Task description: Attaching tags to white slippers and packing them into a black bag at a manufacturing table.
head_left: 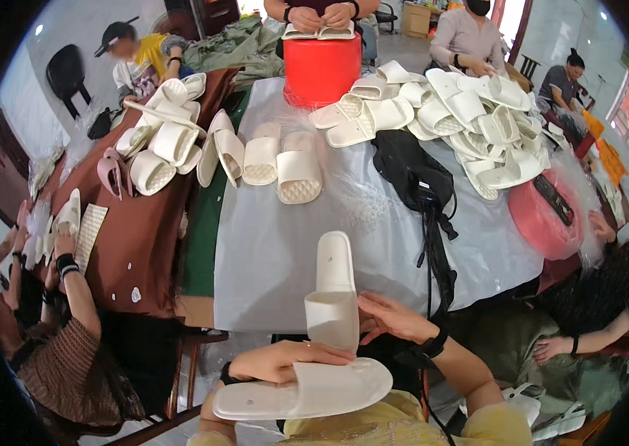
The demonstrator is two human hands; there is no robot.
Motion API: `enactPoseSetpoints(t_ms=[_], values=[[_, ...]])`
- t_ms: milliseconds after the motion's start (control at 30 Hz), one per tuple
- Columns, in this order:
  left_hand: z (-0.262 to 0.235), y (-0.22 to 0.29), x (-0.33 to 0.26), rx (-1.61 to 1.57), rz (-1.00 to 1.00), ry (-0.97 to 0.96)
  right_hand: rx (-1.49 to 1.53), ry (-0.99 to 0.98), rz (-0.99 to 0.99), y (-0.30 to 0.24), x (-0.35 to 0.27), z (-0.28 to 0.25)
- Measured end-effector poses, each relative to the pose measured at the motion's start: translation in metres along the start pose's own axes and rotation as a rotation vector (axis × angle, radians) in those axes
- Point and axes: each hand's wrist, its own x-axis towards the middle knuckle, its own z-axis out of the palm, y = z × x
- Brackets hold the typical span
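Near the bottom of the view, a white slipper point(329, 388) lies sideways in front of me, its open heel end to the left. My left hand point(277, 361) grips it along its far edge, fingers pointing right and partly hidden by the strap. A second white slipper point(331, 316) points heel away from me, over the table's near edge; its toe end meets my left fingertips. Beside that slipper's right edge is my right hand point(398, 320), fingers stretched and a little apart, close to or touching the strap. Whether they bear any of its weight I cannot tell.
A grey sheet point(270, 253) covers the table. White slippers are heaped at the back right point(471, 111) and back left point(169, 134). A black bag point(415, 167) with straps, a pink roll point(549, 215) and a red stool point(322, 70) are around. Several other people sit nearby.
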Motion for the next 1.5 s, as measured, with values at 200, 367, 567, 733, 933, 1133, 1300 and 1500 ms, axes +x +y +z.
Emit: enactPoseSetpoints(t_ms=[200, 367, 567, 733, 933, 1133, 1300, 1500], values=[[0.015, -0.021, 0.003, 0.205, -0.198, -0.081, -0.989, 0.558, -0.609, 0.004, 0.013, 0.003], [0.015, -0.011, 0.008, 0.206, -0.233, -0.062, -1.644, 0.28, -0.858, -0.033, 0.021, -0.006], [0.016, 0.001, -0.007, 0.361, -0.276, -0.035, -1.513, -0.012, -0.584, -0.035, 0.021, -0.005], [0.018, 0.012, -0.026, 0.886, -0.535, 0.231, -1.411, 0.743, -0.899, -0.033, -0.004, 0.022], [0.005, -0.02, 0.004, 1.226, -0.514, 0.929, -0.935, 0.928, -0.585, -0.03, -0.002, 0.03], [0.012, -0.054, 0.009, 0.9, -0.531, 1.164, -1.028, 0.463, -0.659, 0.002, -0.014, 0.011], [0.023, -0.085, -0.004, 0.835, -0.526, 1.349, -1.218, 0.973, -0.626, -0.001, -0.018, -0.01], [0.018, -0.095, 0.005, 0.862, -0.596, 1.256, -1.359, 0.659, -0.498, 0.031, -0.011, -0.007]])
